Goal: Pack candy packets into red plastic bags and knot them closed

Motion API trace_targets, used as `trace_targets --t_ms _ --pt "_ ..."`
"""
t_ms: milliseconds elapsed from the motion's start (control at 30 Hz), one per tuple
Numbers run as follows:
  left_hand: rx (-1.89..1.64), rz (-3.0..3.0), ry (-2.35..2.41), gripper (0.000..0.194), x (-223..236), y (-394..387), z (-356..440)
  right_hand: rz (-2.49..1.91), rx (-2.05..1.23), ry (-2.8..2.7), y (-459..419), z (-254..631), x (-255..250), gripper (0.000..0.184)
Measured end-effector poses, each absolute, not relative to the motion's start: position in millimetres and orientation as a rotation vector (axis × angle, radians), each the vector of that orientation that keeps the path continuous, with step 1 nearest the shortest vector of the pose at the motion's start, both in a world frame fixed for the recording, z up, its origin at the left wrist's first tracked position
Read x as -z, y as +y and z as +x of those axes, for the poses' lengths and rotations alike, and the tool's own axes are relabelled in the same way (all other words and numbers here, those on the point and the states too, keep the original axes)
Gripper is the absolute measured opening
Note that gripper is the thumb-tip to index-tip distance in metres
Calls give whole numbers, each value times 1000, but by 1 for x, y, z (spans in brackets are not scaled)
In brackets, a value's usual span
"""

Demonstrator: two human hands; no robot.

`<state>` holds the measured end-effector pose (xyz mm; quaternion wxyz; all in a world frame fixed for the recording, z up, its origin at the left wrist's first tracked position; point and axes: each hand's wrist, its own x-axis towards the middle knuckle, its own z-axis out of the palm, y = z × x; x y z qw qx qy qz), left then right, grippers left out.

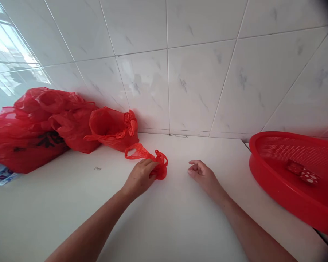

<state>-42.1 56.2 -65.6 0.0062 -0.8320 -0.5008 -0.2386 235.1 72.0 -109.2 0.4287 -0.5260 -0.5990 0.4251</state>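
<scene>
Gripping a crumpled red bag point(161, 171) on the tabletop point(175, 218), L hand point(139, 177) covers pt of it, its fingertips mostly hidden. R hand point(204, 177) hangs half-open nearby, loosely curled, w/ the red basket point(276, 191) beyond cut off at R frame edge, contents point(309, 176) hard to ID.

Blurry dotted item point(309, 177), perhaps wrapped

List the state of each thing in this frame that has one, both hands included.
Left hand: closed on the crumpled bag
Crumpled bag: bunched up
Right hand: holding nothing visible, fingers partly curled
Standing bag: mouth open
Large bag: bulging
Red basket: uncovered, small packets inside
</scene>
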Motion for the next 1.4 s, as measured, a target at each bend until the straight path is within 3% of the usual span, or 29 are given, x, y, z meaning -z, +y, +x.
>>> trace_targets --t_ms 167,300,367,667,967,1167,1400 --pt "814 -2673 -1399 30 82 42 4 -1145 -1305 -1565 50 202 104 61" --pt "772 -2713 -1347 23 94 42 16 -1111 -1334 -1625 47 193 103 22" --pt "725 -2700 -1358 17 95 45 10 -1188 -1294 -1595 50 195 103 13" --pt "686 -2460 -1706 35 92 63 -48 -1304 -1349 -1463 59 199 101 14" --pt "644 -2139 -2006 27 98 76 -104 -1601 -735 -1530 73 239 104 11" --pt "790 -1648 -2152 63 89 69 -126 -1516 -935 -1391 84 269 101 16" --pt "1199 -2257 -1853 35 83 84 -41 -1538 -1018 -1333 80 259 95 29"
